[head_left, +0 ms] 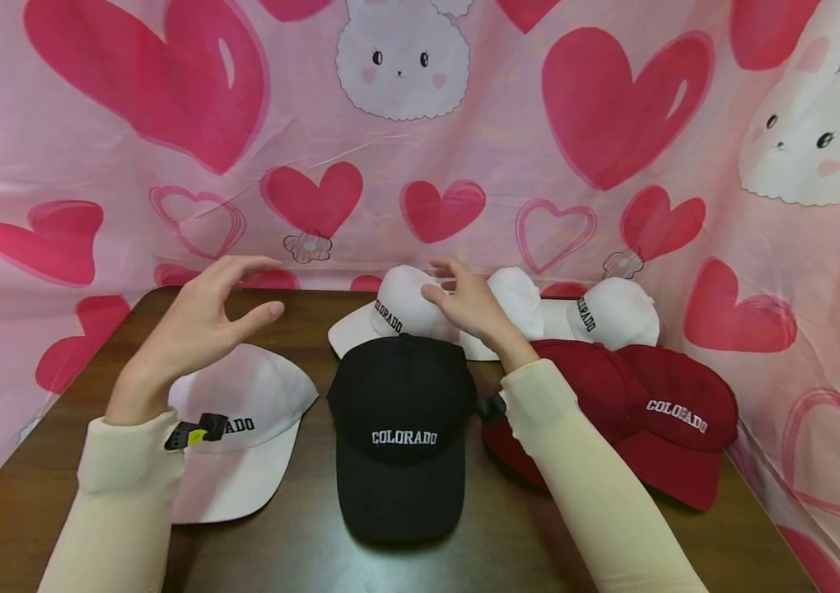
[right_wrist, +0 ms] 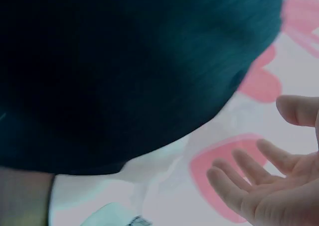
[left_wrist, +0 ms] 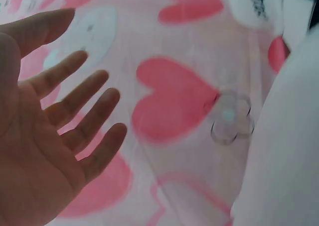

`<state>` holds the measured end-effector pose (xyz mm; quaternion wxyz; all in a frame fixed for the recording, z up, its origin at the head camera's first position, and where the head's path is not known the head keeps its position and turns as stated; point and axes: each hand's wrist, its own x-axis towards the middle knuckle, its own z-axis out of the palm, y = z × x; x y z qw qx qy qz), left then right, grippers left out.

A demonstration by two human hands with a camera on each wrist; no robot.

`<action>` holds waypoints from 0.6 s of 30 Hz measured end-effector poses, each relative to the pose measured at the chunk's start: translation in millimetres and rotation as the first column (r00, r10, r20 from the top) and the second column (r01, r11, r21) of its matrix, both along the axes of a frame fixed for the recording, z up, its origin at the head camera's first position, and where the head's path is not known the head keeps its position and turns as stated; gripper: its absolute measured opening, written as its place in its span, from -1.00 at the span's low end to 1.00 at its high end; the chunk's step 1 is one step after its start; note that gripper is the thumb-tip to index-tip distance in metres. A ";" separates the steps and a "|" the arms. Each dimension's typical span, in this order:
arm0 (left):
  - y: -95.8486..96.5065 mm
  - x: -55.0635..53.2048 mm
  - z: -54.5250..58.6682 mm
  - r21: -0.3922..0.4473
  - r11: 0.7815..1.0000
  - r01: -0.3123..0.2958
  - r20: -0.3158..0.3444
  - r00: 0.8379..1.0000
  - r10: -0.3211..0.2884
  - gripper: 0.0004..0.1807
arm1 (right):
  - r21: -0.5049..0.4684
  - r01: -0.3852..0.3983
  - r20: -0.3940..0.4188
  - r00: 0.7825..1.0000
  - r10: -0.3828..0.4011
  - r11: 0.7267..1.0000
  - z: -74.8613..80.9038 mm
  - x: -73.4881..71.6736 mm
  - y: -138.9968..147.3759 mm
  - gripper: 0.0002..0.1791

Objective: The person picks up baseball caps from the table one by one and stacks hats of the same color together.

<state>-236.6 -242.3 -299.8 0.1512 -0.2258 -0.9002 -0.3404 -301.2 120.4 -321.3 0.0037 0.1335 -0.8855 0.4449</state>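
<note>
1. Cream sleeves (head_left: 119,527) sit nearest the camera in the head view, and I'm following both hands from my end. Left hand (head_left: 201,317): wide, thumb well away from the fingers, holding nothing, hanging over the front white cap (head_left: 260,473). Right hand (head_left: 475,305): loosely spread, empty, overlapping the rear white caps (head_left: 616,317) from this angle; I can't tell whether it touches them. Black cap (head_left: 405,412) rests on the bench (head_left: 312,511) between the forearms, brim toward me. Dark red caps (head_left: 675,412) lie at the right, so I'd judge that sleeve needs care not to drag them.

2. Left wrist now: palm in sight, fingers fanned, nothing in the grasp, heart-print cloth (left_wrist: 172,101) behind. Good width for a soft cap; I'd bring the fingers in gently by the lower edge, sparing the crown a dent.

3. Right wrist: dark curved cloth looms large, the black cap as I read it, with the hand apart from it, relaxed and empty. I'd favour a matching, even hold on both sides, lifting clear of neighbouring brims.
</note>
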 end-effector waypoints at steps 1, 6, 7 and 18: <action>5.8 -1.4 -2.1 0.000 1.000 0.010 -0.019 1.000 -0.010 -0.34 | -0.002 0.020 -0.002 1.000 -0.020 1.000 -3.4 -3.2 2.1 -0.31; 32.0 -9.2 -15.9 -0.014 0.997 0.082 -0.068 0.994 -0.083 -0.31 | -0.031 0.085 0.035 0.996 -0.083 0.996 -20.0 -14.4 10.2 -0.29; 37.0 -10.4 -18.8 -0.018 0.995 0.098 -0.065 0.993 -0.099 -0.31 | -0.044 0.090 0.058 0.995 -0.087 0.995 -23.1 -15.8 11.3 -0.28; 61.2 -13.0 -34.3 -0.043 0.986 0.158 0.051 0.986 -0.156 -0.28 | -0.098 0.109 0.262 0.962 -0.079 0.989 -45.5 -28.4 15.0 -0.15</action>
